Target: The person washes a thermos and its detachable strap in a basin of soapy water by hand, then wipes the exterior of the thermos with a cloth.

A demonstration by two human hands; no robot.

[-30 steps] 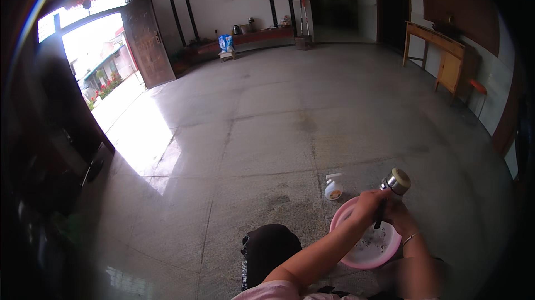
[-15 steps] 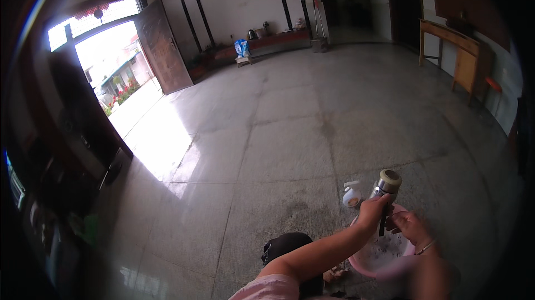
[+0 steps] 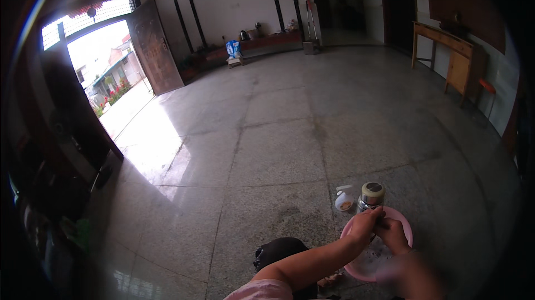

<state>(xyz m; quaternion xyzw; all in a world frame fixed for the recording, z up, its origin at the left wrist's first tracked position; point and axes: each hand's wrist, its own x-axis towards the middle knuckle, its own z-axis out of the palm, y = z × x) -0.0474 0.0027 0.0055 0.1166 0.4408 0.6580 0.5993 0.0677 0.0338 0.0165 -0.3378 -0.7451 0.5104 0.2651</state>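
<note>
The capped steel flask (image 3: pixel 371 195) was at the far left rim of the pink basin (image 3: pixel 408 226). The left hand (image 3: pixel 368 224) seemed closed around its lower part; the right hand's (image 3: pixel 392 233) hold was hidden. Handling looked unfinished; what remained, I could not tell.

Your flask (image 3: pixel 366 202) shows shiny metal below a matt cap (image 3: pixel 373 188); your basin (image 3: pixel 408 227) looks like smooth plastic, the white bottle (image 3: pixel 344 202) too; your sleeve (image 3: pixel 262 290) is matt cloth; the stone-like floor (image 3: pixel 278 155) looks partly glossy.
</note>
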